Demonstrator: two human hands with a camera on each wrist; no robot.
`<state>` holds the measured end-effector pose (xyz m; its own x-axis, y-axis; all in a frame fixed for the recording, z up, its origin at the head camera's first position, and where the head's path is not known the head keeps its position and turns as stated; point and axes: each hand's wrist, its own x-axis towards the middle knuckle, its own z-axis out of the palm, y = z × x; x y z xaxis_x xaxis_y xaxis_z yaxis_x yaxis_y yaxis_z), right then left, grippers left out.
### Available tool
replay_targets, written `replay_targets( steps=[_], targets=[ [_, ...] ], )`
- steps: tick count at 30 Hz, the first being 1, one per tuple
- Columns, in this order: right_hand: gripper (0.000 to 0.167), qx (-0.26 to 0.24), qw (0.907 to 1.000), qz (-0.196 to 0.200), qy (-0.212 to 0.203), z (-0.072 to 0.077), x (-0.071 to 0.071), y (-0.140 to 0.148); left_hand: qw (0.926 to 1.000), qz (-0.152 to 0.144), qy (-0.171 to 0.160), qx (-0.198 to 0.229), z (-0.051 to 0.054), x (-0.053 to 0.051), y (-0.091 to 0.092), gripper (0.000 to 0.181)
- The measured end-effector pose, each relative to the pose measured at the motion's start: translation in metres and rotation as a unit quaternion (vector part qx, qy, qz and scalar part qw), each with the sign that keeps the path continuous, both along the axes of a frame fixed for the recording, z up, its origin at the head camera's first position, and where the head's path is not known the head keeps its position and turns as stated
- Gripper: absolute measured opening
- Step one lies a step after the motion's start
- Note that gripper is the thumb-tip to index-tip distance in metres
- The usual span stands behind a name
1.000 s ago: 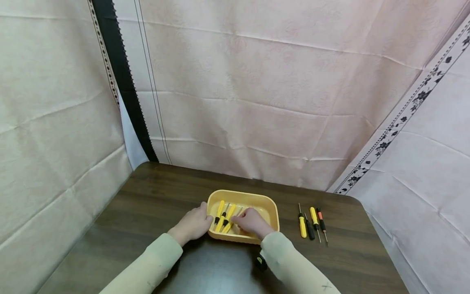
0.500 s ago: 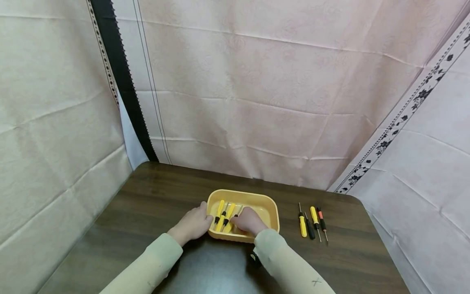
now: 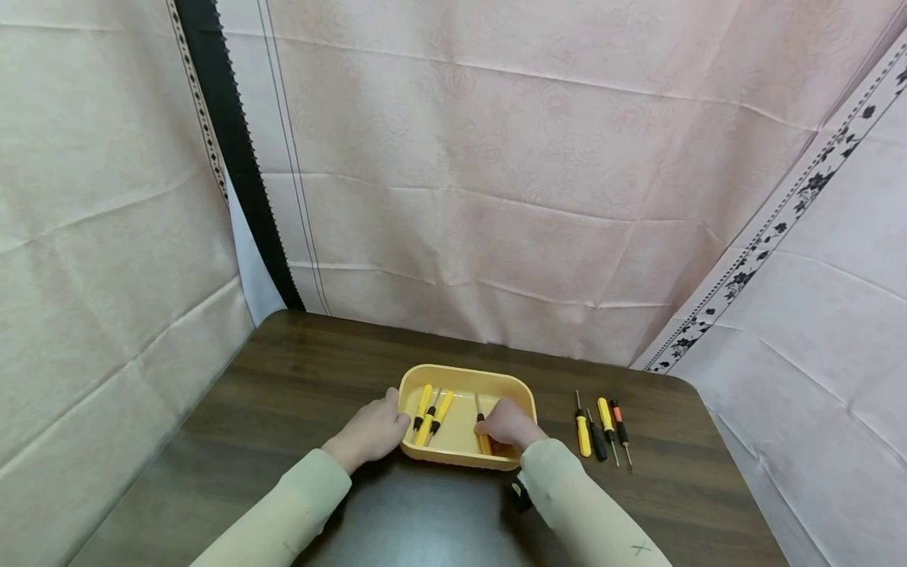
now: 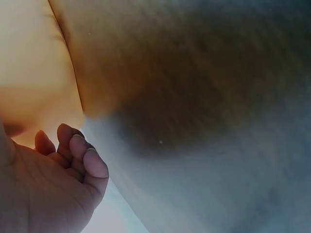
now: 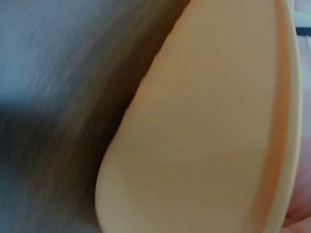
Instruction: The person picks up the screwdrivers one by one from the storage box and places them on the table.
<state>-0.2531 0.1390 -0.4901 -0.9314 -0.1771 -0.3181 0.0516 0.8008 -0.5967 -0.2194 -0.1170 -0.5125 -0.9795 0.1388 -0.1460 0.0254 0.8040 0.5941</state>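
My left hand point(image 3: 373, 428) grips the left end of a yellow plastic tray point(image 3: 527, 394); in the left wrist view, that hand's curled fingers point(image 4: 95, 165) lie at the tray's edge. Over the right part of the tray, my right hand point(image 3: 509, 423) pinches a screwdriver point(image 3: 485, 444) with a yellow and black handle, its shaft pointing away from me. Several more yellow-and-black screwdrivers point(image 3: 443, 406) lie side by side at the tray's left. The right wrist view shows mostly the tray's outer wall point(image 5: 204, 126), with the right hand only partly visible at the edge.
On the dark wooden table point(image 3: 340, 354), right of the tray, several screwdrivers lie in a row, among them a yellow one point(image 3: 583, 437), a black one point(image 3: 599, 447) and a red-and-black one point(image 3: 620, 424). Pale cloth point(image 3: 453, 197) hangs behind the table.
My right hand has moved right inside the tray with a screwdriver, away from the group at the left, and the screwdriver has turned to point away from me. The left hand stays put.
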Motion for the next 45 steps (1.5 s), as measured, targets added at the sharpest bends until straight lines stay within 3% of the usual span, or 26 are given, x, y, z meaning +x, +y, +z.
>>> replay_targets(
  steps=[2, 18, 23, 29, 33, 36, 45],
  targets=[
    [0.031, -0.004, 1.0, 0.001, -0.006, 0.001, 0.0, 0.005, 1.0, -0.001, -0.002, -0.001, 0.0, 0.0, 0.001, 0.055],
    [0.04, 0.034, 0.9968, 0.028, 0.066, -0.003, 0.005, 0.003, 1.0, 0.005, 0.0, -0.007, -0.003, -0.001, 0.006, 0.058],
    [0.048, 0.026, 0.9977, 0.025, 0.057, -0.002, 0.005, 0.002, 0.9999, 0.01, -0.008, 0.006, -0.003, 0.0, 0.007, 0.06],
    [0.039, -0.069, 0.9969, 0.008, 0.036, 0.011, 0.002, 0.009, 0.9999, 0.008, -0.01, 0.001, -0.003, 0.0, 0.005, 0.06],
    [0.016, -0.175, 0.9842, 0.008, 0.026, 0.03, 0.0, 0.021, 0.9999, 0.012, -0.006, -0.002, -0.003, 0.0, 0.004, 0.06],
    [0.018, -0.232, 0.9725, 0.01, 0.016, 0.043, -0.001, 0.036, 0.9999, 0.01, -0.002, -0.009, -0.002, 0.001, 0.003, 0.059],
    [0.032, -0.239, 0.9697, -0.041, 0.03, 0.054, -0.003, 0.102, 0.9998, 0.013, -0.009, -0.01, 0.001, 0.002, 0.005, 0.063]
  ],
)
